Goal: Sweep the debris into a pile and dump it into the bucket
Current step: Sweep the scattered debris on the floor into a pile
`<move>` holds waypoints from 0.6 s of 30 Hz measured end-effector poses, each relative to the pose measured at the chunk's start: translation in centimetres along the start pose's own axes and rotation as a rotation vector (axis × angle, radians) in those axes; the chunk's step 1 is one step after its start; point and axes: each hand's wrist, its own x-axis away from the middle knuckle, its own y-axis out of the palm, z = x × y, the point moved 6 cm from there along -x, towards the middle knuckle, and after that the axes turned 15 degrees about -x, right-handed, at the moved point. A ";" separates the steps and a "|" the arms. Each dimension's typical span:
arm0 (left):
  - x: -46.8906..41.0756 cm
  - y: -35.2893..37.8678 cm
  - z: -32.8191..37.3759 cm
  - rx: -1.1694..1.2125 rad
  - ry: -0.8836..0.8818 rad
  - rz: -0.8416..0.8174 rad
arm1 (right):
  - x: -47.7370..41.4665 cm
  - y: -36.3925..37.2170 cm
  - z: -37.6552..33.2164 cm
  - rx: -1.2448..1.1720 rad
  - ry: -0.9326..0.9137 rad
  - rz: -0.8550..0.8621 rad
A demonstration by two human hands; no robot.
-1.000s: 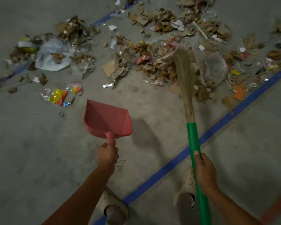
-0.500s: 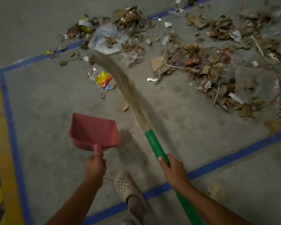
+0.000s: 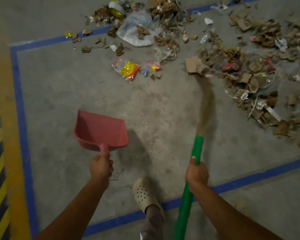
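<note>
Debris (image 3: 241,71) is lying on the floor (image 3: 76,87) ahead of both hands, its band running from far left to near right, closest to the right hand (image 3: 197,174). That hand is gripping the broom (image 3: 197,148), bristles pointing forward at it; the left hand (image 3: 100,168) is gripping the dustpan (image 3: 100,130) handle.

Pink plastic dustpan (image 3: 100,130) left of green-handled straw broom (image 3: 197,148), scattered cardboard and wrapper debris (image 3: 249,78) beyond both, beige perforated clog (image 3: 142,193) nearest, between them
</note>
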 end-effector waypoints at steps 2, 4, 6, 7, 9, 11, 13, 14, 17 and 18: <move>-0.1 -0.8 0.7 0.011 0.001 -0.008 | 1.6 -0.5 -1.0 -0.116 -0.017 0.077; 0.0 -1.9 1.5 0.024 -0.001 -0.006 | 3.7 -0.4 -2.6 -0.170 -0.084 0.076; -0.2 -3.1 2.4 0.044 0.002 0.005 | 6.2 0.4 -4.9 -0.184 -0.156 0.003; -0.3 -3.7 2.8 0.052 0.004 0.014 | 7.5 1.0 -6.2 -0.183 -0.193 -0.052; -0.8 -4.8 3.8 0.069 0.005 0.033 | 9.2 3.1 -8.4 -0.156 -0.259 -0.177; -1.6 -5.5 4.7 0.074 0.007 0.048 | 9.9 5.9 -10.8 -0.042 -0.326 -0.310; -2.7 -6.1 5.8 0.055 0.021 0.068 | 9.9 9.2 -13.4 0.126 -0.413 -0.414; -3.3 -6.2 6.4 0.042 0.029 0.076 | 9.8 10.9 -14.6 0.216 -0.446 -0.465; -5.0 -6.3 8.0 0.017 0.032 0.098 | 8.1 15.8 -17.5 0.403 -0.412 -0.595; -5.4 -6.2 8.7 0.016 0.031 0.102 | 7.4 16.8 -18.2 0.426 -0.360 -0.619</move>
